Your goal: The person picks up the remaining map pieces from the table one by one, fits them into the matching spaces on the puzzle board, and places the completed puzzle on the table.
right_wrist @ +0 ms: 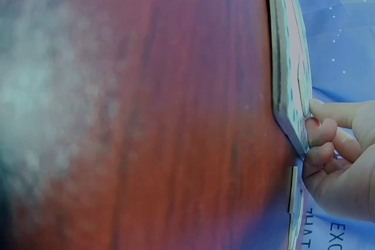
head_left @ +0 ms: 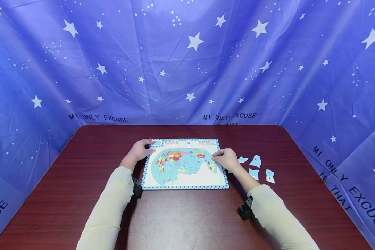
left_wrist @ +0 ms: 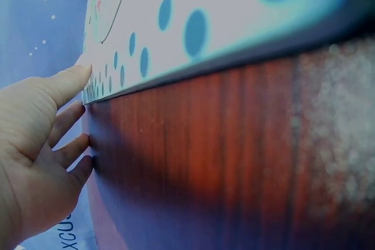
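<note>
A world map jigsaw puzzle (head_left: 187, 175) in a dotted-border board lies on the table, its map partly filled and its lower right part bare white. By the board's upper left corner is my left hand (head_left: 139, 150); its thumb rests on the border and the other fingers are spread along the edge. My right hand (head_left: 227, 159) reaches over the board's right edge, thumb and index finger pinching what looks like a puzzle piece at the map's right side, mostly hidden by the fingertips. In the right wrist view, the remaining fingers of that hand curl against the board edge.
Several loose puzzle pieces (head_left: 255, 161) lie right of the board, some partly behind my right hand. The dark red wooden table (head_left: 90, 163) has rounded far corners. A blue curtain (head_left: 162, 62) with white stars hangs around it. Black cameras are strapped to both wrists.
</note>
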The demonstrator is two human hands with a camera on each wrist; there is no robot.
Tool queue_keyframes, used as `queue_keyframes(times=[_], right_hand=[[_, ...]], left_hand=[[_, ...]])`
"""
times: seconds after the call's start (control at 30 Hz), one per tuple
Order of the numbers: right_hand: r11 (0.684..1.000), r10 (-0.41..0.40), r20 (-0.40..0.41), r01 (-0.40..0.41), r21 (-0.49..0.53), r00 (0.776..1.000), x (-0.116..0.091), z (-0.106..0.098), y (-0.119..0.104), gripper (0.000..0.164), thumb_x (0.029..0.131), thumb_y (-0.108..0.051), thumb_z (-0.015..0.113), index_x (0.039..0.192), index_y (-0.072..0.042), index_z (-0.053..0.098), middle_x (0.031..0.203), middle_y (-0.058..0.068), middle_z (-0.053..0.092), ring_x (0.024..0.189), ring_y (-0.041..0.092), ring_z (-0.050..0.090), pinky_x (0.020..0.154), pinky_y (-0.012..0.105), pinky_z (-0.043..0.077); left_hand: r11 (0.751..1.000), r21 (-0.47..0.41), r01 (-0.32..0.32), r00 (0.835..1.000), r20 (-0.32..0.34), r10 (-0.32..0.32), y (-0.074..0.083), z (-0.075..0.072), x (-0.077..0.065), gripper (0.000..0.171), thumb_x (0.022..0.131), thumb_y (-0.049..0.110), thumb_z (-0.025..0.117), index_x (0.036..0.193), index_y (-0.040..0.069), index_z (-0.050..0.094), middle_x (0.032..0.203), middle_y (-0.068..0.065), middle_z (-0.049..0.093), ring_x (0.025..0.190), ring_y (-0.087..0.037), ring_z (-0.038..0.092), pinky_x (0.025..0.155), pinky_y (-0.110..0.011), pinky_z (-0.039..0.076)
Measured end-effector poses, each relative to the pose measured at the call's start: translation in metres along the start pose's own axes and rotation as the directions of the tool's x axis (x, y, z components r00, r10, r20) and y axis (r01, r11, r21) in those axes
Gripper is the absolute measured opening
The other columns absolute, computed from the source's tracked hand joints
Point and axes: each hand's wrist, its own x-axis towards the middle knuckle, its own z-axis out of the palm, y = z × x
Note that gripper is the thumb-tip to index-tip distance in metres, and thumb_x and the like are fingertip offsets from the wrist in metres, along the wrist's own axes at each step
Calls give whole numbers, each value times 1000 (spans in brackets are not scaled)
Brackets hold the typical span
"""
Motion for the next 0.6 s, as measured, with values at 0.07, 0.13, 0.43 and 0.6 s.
queue_keyframes(times=[0.07, 0.13, 0.43, 0.6], right_hand=[[1000, -3, 1, 3, 3, 1000, 0, -1, 0, 18, 84, -22, 69, 95, -8, 74, 101, 10, 69, 89, 19, 59, 73, 30, 46], [1000, -4, 3, 4, 3, 1000, -1, -2, 0, 17, 85, -22, 69, 94, -9, 74, 101, 9, 69, 90, 20, 59, 73, 30, 46], [1000, 7, 8, -7, -10, 1000, -1, -1, 0, 18, 85, -21, 68, 95, -8, 74, 99, 9, 69, 94, 21, 60, 78, 32, 47], [1000, 6, 9, -6, -4, 1000, -1, 1, 1, 20, 85, -21, 69, 97, -7, 74, 100, 10, 69, 93, 21, 59, 77, 32, 47]], left_hand=[[1000, -1, -8, 1000, -2, 8, 0, 0, 0, 47, 93, 21, 59, 137, 7, 49, 151, -14, 31, 140, -36, 25, 109, -51, 32], [1000, -2, -13, 1000, -4, 13, 1, 0, 0, 47, 93, 20, 59, 137, 7, 49, 152, -14, 31, 140, -36, 25, 109, -52, 32], [1000, 11, -22, 1000, -13, 22, 0, 0, 1, 47, 93, 19, 59, 136, 5, 49, 151, -16, 32, 140, -37, 26, 110, -51, 31], [1000, 10, -10, 1000, -7, 10, -1, 1, 0, 47, 93, 21, 59, 137, 6, 49, 151, -15, 31, 140, -36, 25, 110, -51, 31]])
